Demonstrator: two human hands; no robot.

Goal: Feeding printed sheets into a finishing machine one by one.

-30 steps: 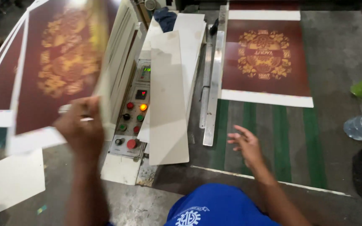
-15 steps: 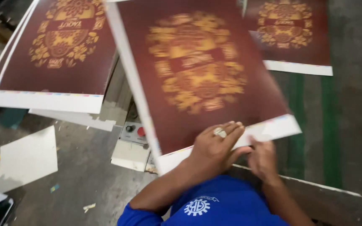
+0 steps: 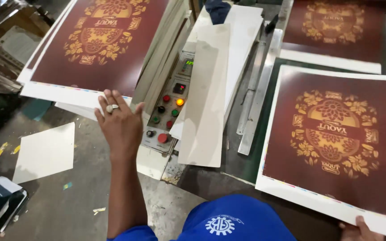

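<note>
A large printed sheet (image 3: 336,134), dark red with a gold floral emblem and a white margin, lies flat on the machine bed at the right. My right hand (image 3: 357,230) grips its near edge at the bottom right, mostly out of frame. My left hand (image 3: 119,122), a ring on one finger, is open with fingers spread, hovering at the near edge of a stack of matching printed sheets (image 3: 94,44) at the left. It holds nothing.
A control panel (image 3: 168,111) with red, green and orange buttons sits between stack and bed. White card strips (image 3: 206,93) lean over it. Another printed sheet (image 3: 336,31) lies at the back right. A loose white sheet (image 3: 45,151) lies on the floor at left.
The sheet that both hands carried across has been laid on the bed at right. My left hand let go and swung back to the stack at left; my right hand keeps its edge.
</note>
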